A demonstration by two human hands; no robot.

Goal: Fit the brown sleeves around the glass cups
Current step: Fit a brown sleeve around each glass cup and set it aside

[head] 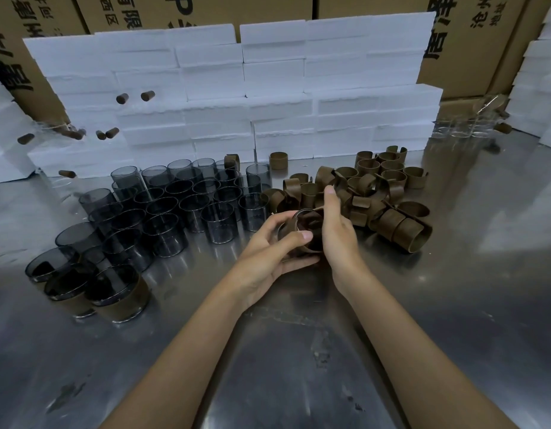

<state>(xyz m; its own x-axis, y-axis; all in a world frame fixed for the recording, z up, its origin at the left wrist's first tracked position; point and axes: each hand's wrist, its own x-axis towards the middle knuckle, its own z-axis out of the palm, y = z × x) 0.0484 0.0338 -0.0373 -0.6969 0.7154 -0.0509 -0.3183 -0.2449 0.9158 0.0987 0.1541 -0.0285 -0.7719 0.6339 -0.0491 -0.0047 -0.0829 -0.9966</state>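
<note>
Above the steel desk [299, 351], both hands grip one glass cup [308, 226]: the left hand [268, 255] cradles it while the right hand [336, 230] works a brown sleeve [311, 244] around it. The bare cups [175, 205] stand just beside; a slip could send smooth glass into them, and forcing could crease the sleeve.
</note>
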